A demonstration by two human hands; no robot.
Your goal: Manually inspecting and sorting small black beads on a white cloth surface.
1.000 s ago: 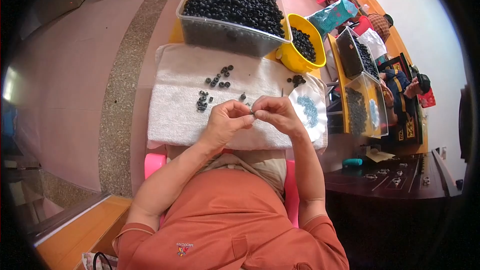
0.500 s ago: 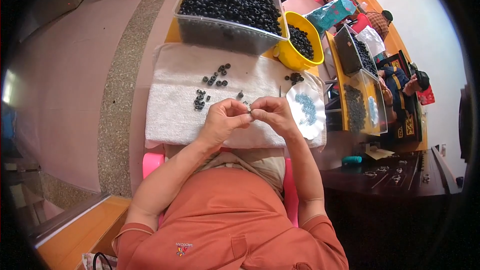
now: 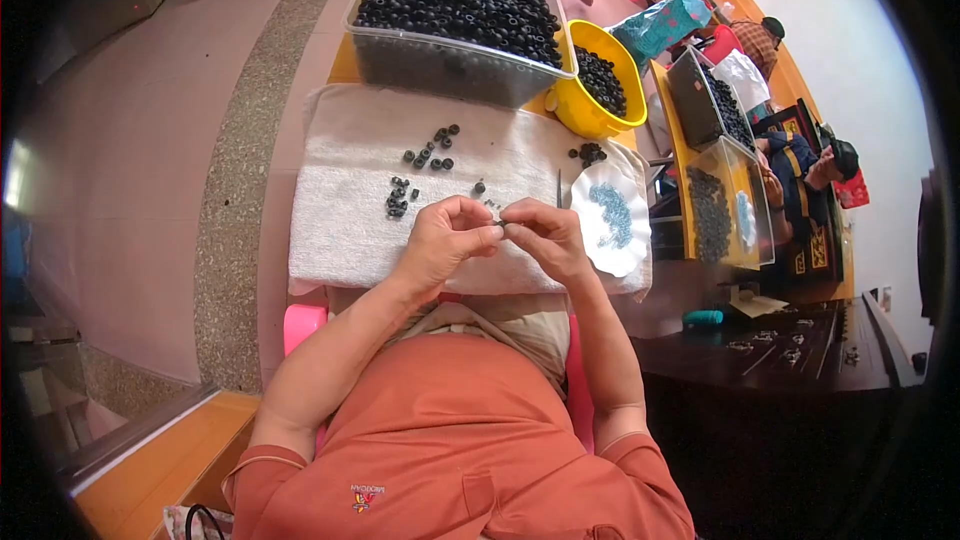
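In the head view we see the left hand (image 3: 450, 237) and the right hand (image 3: 548, 240) meeting over the near half of a white towel (image 3: 340, 215); thumb and forefinger are closed on each side, and between the touching fingertips we make out a small dark piece (image 3: 501, 224), pinched by both hands; it is mostly hidden, so we cannot tell its exact shape.

Just beyond the fingers we find a single black part (image 3: 479, 188) on the towel; to the left lie a loose group of black rings (image 3: 436, 164) and, nearer us, a tighter cluster of little dark pieces (image 3: 397, 196); to the right we see a white wavy-edged plate (image 3: 618, 268) bearing pale blue bits (image 3: 612, 215), with a thin dark tool (image 3: 560, 185) just beside it and a small black heap (image 3: 591, 153) past its far edge.

Behind the towel we see a clear bin (image 3: 450, 72) heaped with black rings, and against its right side a yellow tub (image 3: 588, 120) holding more; farther right, a co-worker (image 3: 797, 180) sits by two other bins (image 3: 695, 105).
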